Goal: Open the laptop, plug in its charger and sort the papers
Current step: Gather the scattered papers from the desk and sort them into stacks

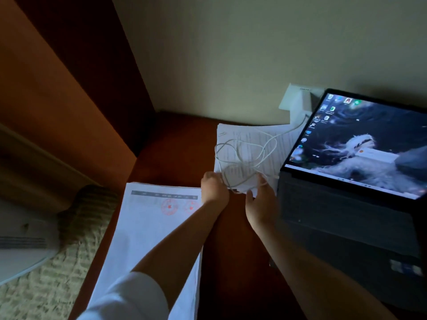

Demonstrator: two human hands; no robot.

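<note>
The dark laptop [346,218] stands open at the right, its screen [360,144] lit with a desktop. A white charger block [300,105] sits in the wall socket behind it. Its white cable [245,155] lies in loose loops over a far stack of printed papers [249,139] and runs to the laptop's left side. My left hand [213,190] grips the near left edge of that stack. My right hand [260,199] holds the stack's near edge, thumb on top. A second paper pile [147,229] with red stamps lies nearer, partly under my left forearm.
The reddish wooden table [182,148] meets a pale wall at the back and a wooden panel [57,93] on the left. Below the table's left edge are carpet [57,280] and a white object [20,245]. The light is dim.
</note>
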